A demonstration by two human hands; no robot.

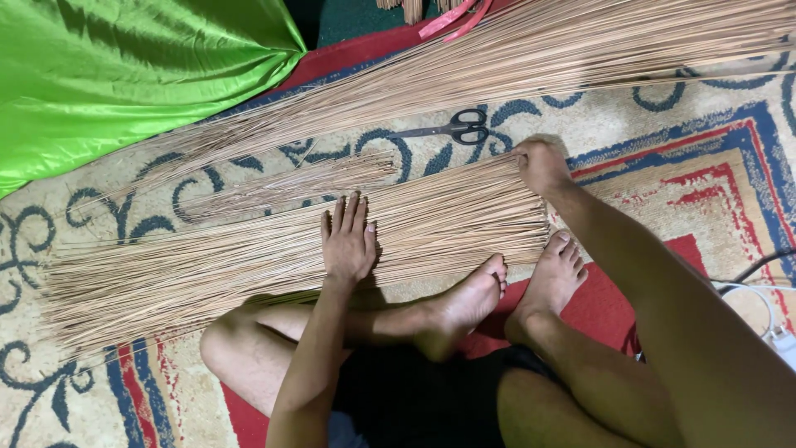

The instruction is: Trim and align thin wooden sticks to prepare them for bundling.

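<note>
Green cloth (124,75): shiny, bunched at the far left corner, lying over the carpet (680,124).

Carpet: cream with blue scrolls and red bands; it bears everything we list here.

Stick bundle (249,257): thin tan sticks laid flat in a wide sheet across the carpet, running from the left edge to just past our feet. This is the lot we are handling.

Small bundle (290,187): a thinner strip of the same sticks, just beyond the main bundle and apart from it.

Left hand (348,241): palm down on the middle of the stick bundle, fingers (352,211) straight and released, pressing flat, grasping nothing.

Long pile (531,58): a larger heap of sticks slanting across the top, beyond the rest.

Scissors (452,129): black handles, lying on the carpet between the long pile and the stick bundle, touched by neither hand.

Right hand (543,166): at the right end of the stick bundle, fingers clenched over the stick ends.

Feet (514,290): bare, toes touching the near edge of the bundle.

White cable (759,303): at the right edge, on the carpet.
</note>
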